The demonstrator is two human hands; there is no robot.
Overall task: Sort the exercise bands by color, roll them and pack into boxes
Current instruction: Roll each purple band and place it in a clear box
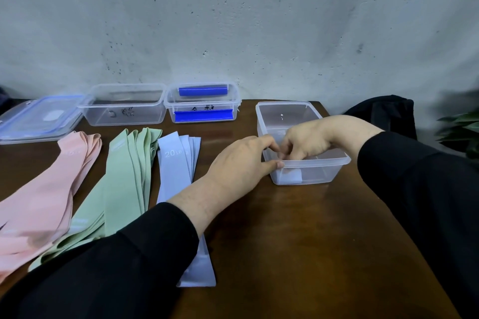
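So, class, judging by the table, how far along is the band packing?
Done: bands lie sorted in pink, green and lilac piles. In hand: both hands, left and right, settle a rolled lilac band into the near box. Left: rolling and packing the remaining piles; the two labelled boxes hold no bands.

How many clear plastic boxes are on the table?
3: two at the back by the wall, empty box and blue-clipped box; near box under both hands.
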